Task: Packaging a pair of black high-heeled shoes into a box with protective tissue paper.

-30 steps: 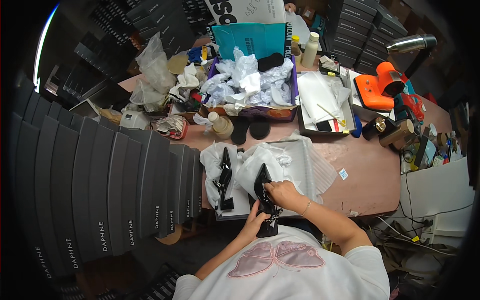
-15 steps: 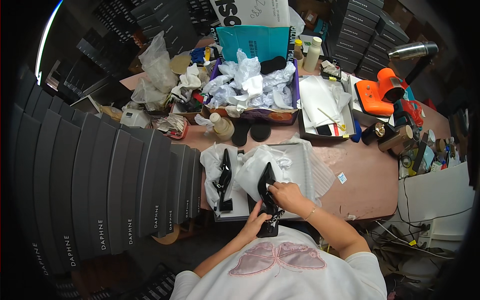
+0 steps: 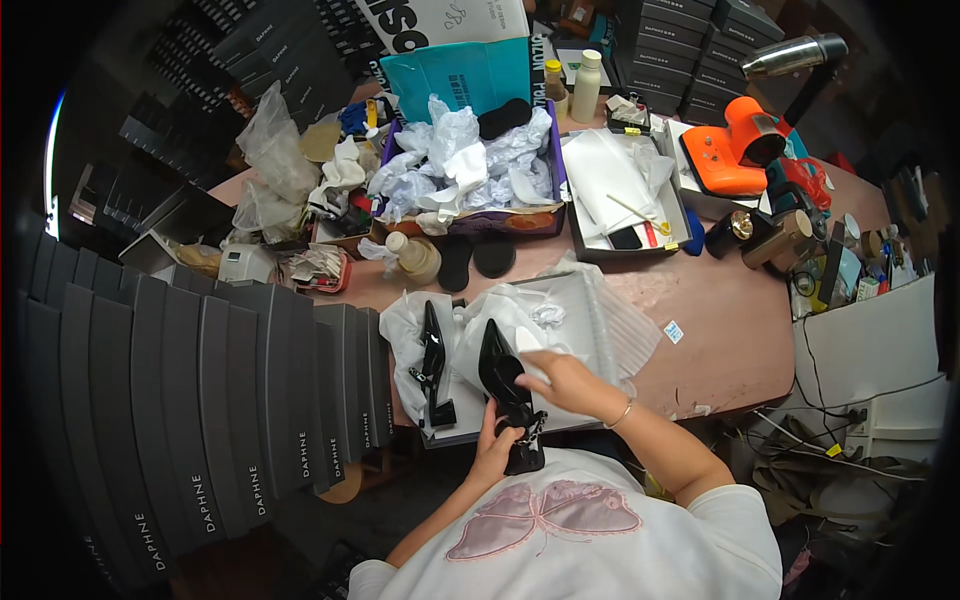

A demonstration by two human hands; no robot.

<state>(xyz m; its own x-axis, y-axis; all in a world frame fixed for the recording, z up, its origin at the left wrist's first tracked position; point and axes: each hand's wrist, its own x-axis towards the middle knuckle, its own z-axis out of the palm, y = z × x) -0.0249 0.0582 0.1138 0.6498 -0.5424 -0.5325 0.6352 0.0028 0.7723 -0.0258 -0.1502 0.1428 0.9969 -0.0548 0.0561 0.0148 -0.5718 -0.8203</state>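
Firstly, note the white shirt (image 3: pixel 530 560) at the lower edge, nearest the view. Just beyond, read the state of the hands: left hand (image 3: pixel 495 448) closed around the rear part of a black pointed shoe (image 3: pixel 495 355), toe directed away from the body; right hand (image 3: pixel 570 385) beside the same shoe, fingers partly bent, with a white scrap (image 3: pixel 527 342) at the fingertips. Cannot tell whether gripped or merely adjacent. Locate the held shoe above the near edge of an open grey box (image 3: pixel 600 350). To its left, see a second black shoe (image 3: pixel 432 350) on white tissue paper (image 3: pixel 403 325). Farther across the pink tabletop (image 3: pixel 730 340), find a cream bottle (image 3: pixel 415 260), a purple carton (image 3: pixel 558 165) full of crumpled paper, a tray of white sheets (image 3: pixel 630 250) and an orange device (image 3: pixel 715 165). Farthest, observe stacked dark boxes (image 3: pixel 660 50).
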